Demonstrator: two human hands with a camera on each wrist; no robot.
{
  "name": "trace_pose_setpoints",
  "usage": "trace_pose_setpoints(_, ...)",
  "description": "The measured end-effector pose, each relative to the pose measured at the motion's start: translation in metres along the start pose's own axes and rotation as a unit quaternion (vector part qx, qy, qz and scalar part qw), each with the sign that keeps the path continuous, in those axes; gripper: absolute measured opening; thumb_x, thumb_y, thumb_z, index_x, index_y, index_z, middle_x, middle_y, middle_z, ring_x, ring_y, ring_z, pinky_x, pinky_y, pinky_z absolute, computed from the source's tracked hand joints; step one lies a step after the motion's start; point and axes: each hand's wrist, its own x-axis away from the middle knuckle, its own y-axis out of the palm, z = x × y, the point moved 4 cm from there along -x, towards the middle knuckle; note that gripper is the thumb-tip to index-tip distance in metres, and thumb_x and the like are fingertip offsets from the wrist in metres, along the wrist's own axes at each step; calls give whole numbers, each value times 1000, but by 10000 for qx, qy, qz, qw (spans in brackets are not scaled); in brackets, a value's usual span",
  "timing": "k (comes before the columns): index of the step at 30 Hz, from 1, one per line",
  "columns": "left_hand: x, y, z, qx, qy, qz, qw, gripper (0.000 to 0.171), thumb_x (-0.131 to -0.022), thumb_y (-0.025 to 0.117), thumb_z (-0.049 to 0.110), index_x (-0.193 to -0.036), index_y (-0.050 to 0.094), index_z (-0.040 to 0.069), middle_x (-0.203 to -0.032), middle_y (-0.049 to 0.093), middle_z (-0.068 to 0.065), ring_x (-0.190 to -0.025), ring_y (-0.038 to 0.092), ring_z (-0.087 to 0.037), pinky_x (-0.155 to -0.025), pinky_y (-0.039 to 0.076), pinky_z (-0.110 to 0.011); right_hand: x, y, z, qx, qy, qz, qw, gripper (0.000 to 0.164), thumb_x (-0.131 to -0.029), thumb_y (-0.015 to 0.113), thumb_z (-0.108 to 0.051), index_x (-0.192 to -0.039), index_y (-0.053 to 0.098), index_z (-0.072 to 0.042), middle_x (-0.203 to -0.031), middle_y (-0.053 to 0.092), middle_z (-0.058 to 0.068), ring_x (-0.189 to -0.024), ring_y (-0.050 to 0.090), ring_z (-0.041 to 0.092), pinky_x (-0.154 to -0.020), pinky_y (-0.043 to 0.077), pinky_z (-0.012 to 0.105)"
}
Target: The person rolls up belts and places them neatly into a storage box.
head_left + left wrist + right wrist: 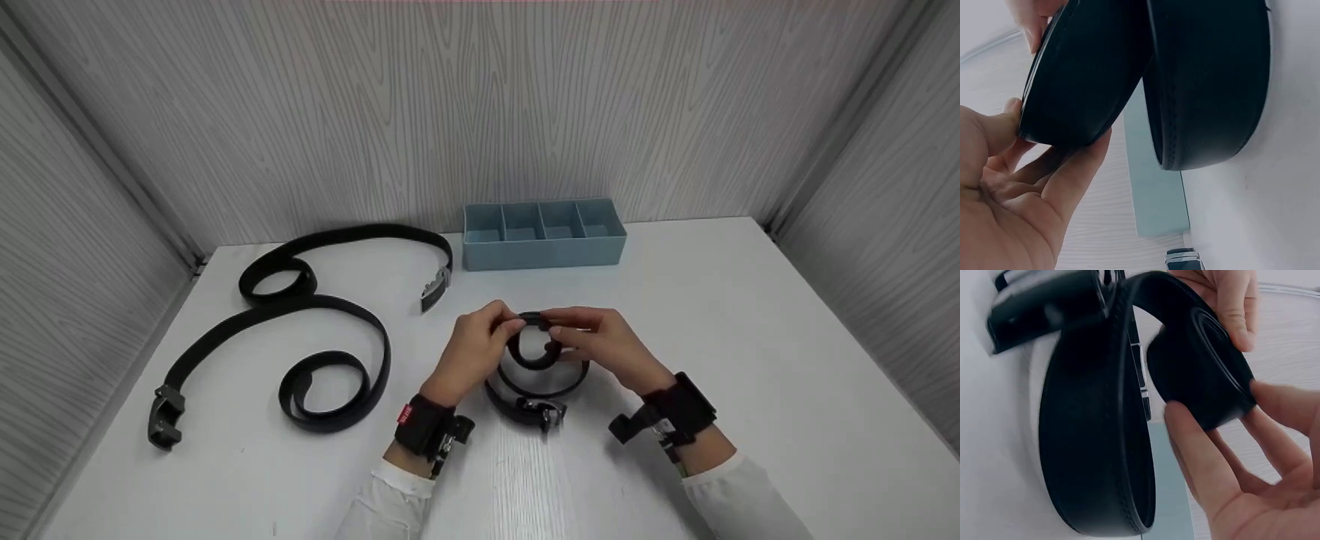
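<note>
A black belt (533,363) is partly wound into a small coil between my two hands, over the middle of the table. My left hand (478,346) pinches the coil's left side, thumb inside the ring. On its right side my right hand (602,339) grips it between thumb and fingers. The looser outer turn of the belt (1207,90) curves below the coil, seen large in the left wrist view. Its buckle (546,411) lies toward the front. In the right wrist view the wound coil (1202,371) shows several layers at its edge.
A blue-grey tray (544,255) with several compartments stands at the back against the wall. Two more black belts lie at left: a far belt (360,233) with its buckle (435,289) near the tray, and a nearer belt (334,424) with its buckle (165,416) at the table's left.
</note>
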Motion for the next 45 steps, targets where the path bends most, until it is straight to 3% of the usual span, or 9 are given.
trace_pose_setpoints(5, 1, 1, -1, 90, -128, -108, 9998, 17, -106, 64, 25, -102, 67, 9, -83, 60, 1, -73, 51, -13, -66, 40, -28, 0, 0, 1, 39, 5, 14, 10000, 41, -102, 70, -21, -140, 65, -5, -136, 66, 18, -110, 70, 22, -86, 60, 37)
trace_pose_setpoints(11, 2, 1, -6, 394, -463, -52, 9981, 30, -106, 61, 40, -112, 60, 11, -106, 72, -5, -86, 65, -17, -72, 47, -32, -2, 3, 4, -650, -16, 473, 9968, 46, -102, 70, -19, -143, 61, -1, -137, 63, 20, -110, 70, 25, -87, 60, 37)
trace_pose_setpoints(15, 3, 1, -8, 691, -520, -69, 9962, 31, -106, 61, 38, -115, 56, 9, -115, 72, -12, -95, 70, -23, -77, 51, -35, -2, 5, 6, -1139, 28, 802, 9902, 46, -102, 70, -18, -143, 60, -1, -139, 60, 26, -111, 70, 27, -89, 59, 37)
trace_pose_setpoints(18, 3, 0, -8, 678, -438, -118, 9967, 27, -107, 61, 34, -114, 56, 8, -115, 71, -12, -95, 70, -21, -78, 51, -35, -2, 6, 7, -1315, 75, 879, 9874, 44, -102, 69, -16, -143, 61, -1, -141, 58, 28, -111, 70, 27, -90, 59, 38)
trace_pose_setpoints(24, 2, 0, -7, 310, -346, -123, 9988, 20, -108, 60, 29, -110, 57, 9, -103, 70, -8, -87, 64, -15, -74, 49, -33, -1, 5, 6, -1149, 201, 701, 9907, 46, -102, 70, -15, -145, 59, -3, -141, 60, 23, -118, 67, 32, -92, 58, 41)
trace_pose_setpoints(29, 2, 2, -6, 169, -331, -292, 9989, 18, -107, 61, 27, -104, 58, 10, -92, 64, -3, -76, 54, -14, -67, 43, -30, 0, 3, 3, -349, 91, 378, 9986, 43, -101, 71, -17, -141, 63, -5, -139, 63, 18, -122, 65, 35, -89, 60, 39)
trace_pose_setpoints(33, 3, 4, -4, 159, -334, -439, 9984, 18, -107, 62, 27, -102, 58, 10, -90, 61, -1, -74, 51, -13, -64, 40, -28, 0, 2, 1, 173, 20, 218, 9996, 39, -101, 71, -19, -138, 67, -7, -136, 65, 17, -114, 67, 28, -85, 60, 36)
trace_pose_setpoints(39, 4, 3, -6, 302, -546, -342, 9975, 23, -106, 63, 33, -105, 57, 11, -96, 68, -2, -77, 55, -14, -67, 41, -29, -1, 4, 3, -325, 79, 387, 9987, 40, -102, 70, -16, -140, 65, -4, -135, 65, 17, -113, 67, 25, -87, 60, 37)
trace_pose_setpoints(45, 3, 1, -8, 576, -691, -193, 9958, 30, -105, 64, 37, -109, 56, 9, -107, 71, -11, -85, 67, -24, -70, 47, -32, -2, 7, 8, -923, 225, 831, 9920, 43, -103, 67, -15, -144, 60, -2, -138, 61, 21, -112, 65, 23, -90, 59, 37)
